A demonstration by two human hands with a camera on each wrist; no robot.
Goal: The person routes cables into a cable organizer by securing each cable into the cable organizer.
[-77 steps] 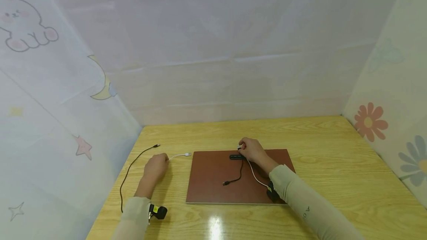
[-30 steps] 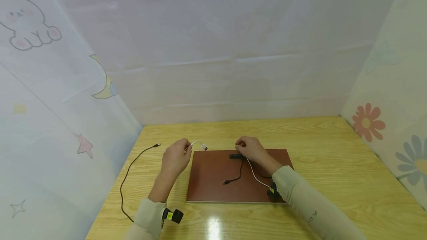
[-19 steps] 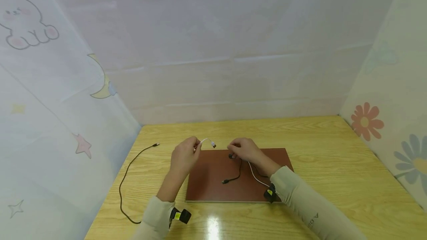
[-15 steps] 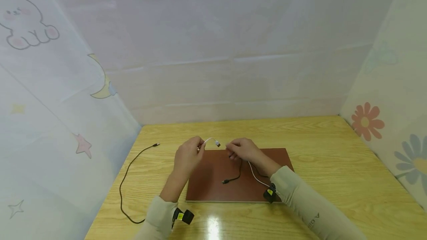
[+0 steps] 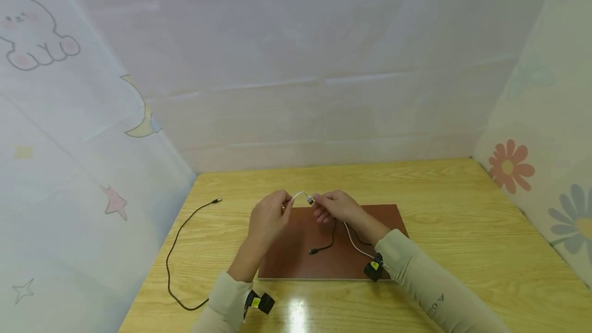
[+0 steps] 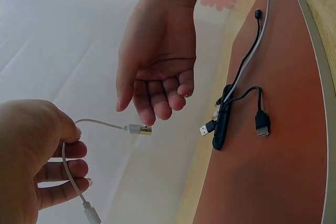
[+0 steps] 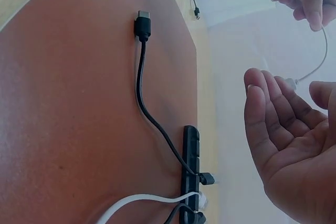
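My left hand [image 5: 269, 215] pinches a short white USB cable [image 5: 298, 194] between thumb and fingers, above the far left part of the brown board [image 5: 296, 266]. In the left wrist view the cable's USB plug [image 6: 139, 129] sticks out sideways, and its small other plug [image 6: 92, 214] hangs below the fingers. My right hand [image 5: 341, 207] is held palm-up beside that USB plug, its fingers loosely bent with nothing in them. Below lies a black cable holder strip [image 6: 222, 124], with two black cables and a white one seated in its slots.
One black cable's plug [image 5: 313, 252] lies on the board. A long black cable [image 5: 172, 251] curves along the left of the wooden table [image 5: 444, 220]. A white cable [image 7: 136, 198] runs from the holder toward the board's near side. Printed cloth walls [image 5: 259, 91] stand behind and beside.
My left hand lifted the white USB cable from the table and carried it right, over the board. The right hand came off the holder strip, moved slightly left and opened beside the plug.
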